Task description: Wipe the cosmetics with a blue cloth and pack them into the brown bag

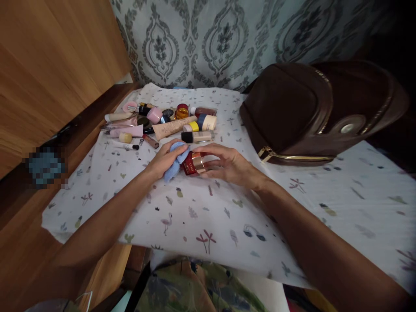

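Note:
A small red jar or bottle (189, 165) with a shiny rose-gold cap lies tilted between my two hands, above the patterned white cloth (191, 212). My left hand (166, 159) is closed around a folded blue cloth (175, 164), which presses on the red end. Around the gold cap, the fingers of my right hand (224, 164) are curled, gripping it from the right. Just behind my hands are a foundation bottle with a black cap (199, 136) and a beige tube (173, 127).
Several cosmetics, including a pink jar (154, 115) and an amber jar (181, 112), are grouped at the back left. A large brown leather bag (282, 112) stands on the right. Wooden panelling (58, 56) rises at the left, with patterned fabric (224, 39) behind.

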`<state>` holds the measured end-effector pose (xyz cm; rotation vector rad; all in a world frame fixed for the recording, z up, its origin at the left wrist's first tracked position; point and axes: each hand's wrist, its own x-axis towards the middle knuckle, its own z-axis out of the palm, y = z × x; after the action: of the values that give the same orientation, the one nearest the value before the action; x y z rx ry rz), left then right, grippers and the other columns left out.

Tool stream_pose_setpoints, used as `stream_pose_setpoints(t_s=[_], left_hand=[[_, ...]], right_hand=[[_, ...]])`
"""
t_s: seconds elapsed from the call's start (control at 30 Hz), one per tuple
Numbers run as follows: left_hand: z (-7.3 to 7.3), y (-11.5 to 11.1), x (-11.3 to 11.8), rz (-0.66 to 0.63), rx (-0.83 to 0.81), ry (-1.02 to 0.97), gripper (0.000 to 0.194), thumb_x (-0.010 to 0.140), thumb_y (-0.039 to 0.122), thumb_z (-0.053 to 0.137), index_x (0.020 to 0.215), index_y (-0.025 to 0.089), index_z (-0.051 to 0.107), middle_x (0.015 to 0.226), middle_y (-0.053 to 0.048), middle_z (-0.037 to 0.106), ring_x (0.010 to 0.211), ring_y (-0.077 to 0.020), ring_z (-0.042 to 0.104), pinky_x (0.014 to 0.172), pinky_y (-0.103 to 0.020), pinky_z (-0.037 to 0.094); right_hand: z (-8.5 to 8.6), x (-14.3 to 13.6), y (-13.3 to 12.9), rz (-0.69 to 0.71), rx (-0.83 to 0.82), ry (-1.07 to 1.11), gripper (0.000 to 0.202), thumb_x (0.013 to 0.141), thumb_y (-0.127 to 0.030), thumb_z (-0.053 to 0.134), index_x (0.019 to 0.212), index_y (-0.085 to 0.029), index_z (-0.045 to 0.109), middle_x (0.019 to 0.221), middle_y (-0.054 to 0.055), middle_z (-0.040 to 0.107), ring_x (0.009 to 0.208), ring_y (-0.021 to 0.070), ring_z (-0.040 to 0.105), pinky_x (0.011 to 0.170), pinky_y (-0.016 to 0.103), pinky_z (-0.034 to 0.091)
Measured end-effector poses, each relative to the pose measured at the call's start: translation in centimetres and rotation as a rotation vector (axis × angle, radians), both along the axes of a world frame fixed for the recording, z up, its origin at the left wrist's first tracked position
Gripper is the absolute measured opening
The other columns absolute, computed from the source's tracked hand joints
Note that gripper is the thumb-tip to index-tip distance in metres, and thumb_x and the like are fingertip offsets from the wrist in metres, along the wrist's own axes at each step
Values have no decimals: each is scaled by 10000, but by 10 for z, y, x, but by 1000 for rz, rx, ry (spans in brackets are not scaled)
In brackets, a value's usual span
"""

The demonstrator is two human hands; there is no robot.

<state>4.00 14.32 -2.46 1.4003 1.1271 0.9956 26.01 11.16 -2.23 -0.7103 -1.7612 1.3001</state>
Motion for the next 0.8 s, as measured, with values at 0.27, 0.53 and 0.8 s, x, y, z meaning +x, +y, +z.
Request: stream_pose_setpoints(t_s=[0.27,0.53,0.8], left_hand=[[3,-4,1,72,166,93,359,899,576,591,908,217,599,751,5,582,763,-168,594,719,-283,465],[9,-16,3,57,456,253,386,981,584,426,969,224,562,819,-15,590,875,-195,602,847,-317,454],[13,-27,11,35,863,376,374,1047,409,314,1217,193,567,1109,-92,529,1086,-199,555,1009,-356,446]], right_hand=[[2,-3,-2,-23,-217,169,587,641,-274,899,1193,-299,702,1148,29,730,1128,245,653,1021,501,510],[0,-6,-1,-82,-384,300,515,687,-287,868,1172,-277,696,1182,38,722,1067,222,679,891,410,588],[4,-5,0,-139,-456,354,367,739,-327,842,1076,-234,726,1111,38,742,925,171,716,830,323,623]])
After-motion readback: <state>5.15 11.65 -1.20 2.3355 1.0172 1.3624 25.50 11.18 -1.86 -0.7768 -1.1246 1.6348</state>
